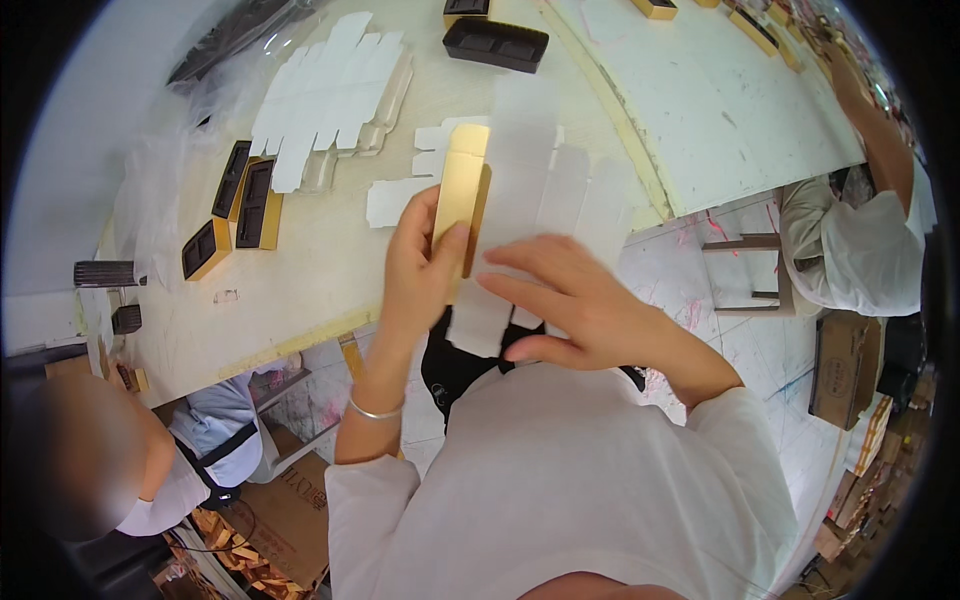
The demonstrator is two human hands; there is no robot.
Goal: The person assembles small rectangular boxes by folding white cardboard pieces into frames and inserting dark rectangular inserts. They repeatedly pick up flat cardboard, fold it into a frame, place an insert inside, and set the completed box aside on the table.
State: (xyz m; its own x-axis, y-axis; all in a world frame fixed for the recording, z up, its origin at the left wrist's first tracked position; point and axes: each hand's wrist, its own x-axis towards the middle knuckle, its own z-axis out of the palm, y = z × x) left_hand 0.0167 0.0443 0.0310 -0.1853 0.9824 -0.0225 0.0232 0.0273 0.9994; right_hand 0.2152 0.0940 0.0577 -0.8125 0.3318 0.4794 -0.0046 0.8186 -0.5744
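My left hand (420,255) is closed around a carton blank (464,185), its thumb pressed on the gold side. The carton is partly folded, and its white inner panels fan out to the right, smeared by motion. Beside those panels is my right hand (575,305), open, fingers apart, with nothing visible in it; whether the fingertips touch the carton I cannot tell. Under the held carton, another white flat blank (395,203) lies on the table (310,290). A stack of flat white blanks (335,90) lies at the far left.
Several gold boxes with dark inserts (258,205) stand on the left of the table. A dark two-part tray (495,45) lies at the far edge. One person (215,430) sits at lower left; another person (850,240) works at right. A brown cardboard box (846,370) stands on the floor.
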